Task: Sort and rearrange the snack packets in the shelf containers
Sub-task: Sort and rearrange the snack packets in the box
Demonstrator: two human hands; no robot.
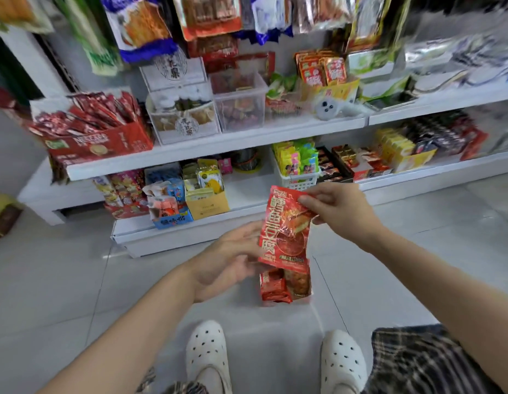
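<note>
Mid-sort: right hand (336, 204) pinches red packet (285, 228) at frame centre; left hand (232, 258) fingers relaxed, steadying it. Floor container (286, 282) below apparently part-filled; shelves (218, 146) above already stocked.

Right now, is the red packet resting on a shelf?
No, the right hand pinches the red packet above the floor, left hand beside it.

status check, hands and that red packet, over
Right hand pinches red snack packet at top. Left hand open, touching its lower edge. More packets in box below. Nothing blocking.
</note>
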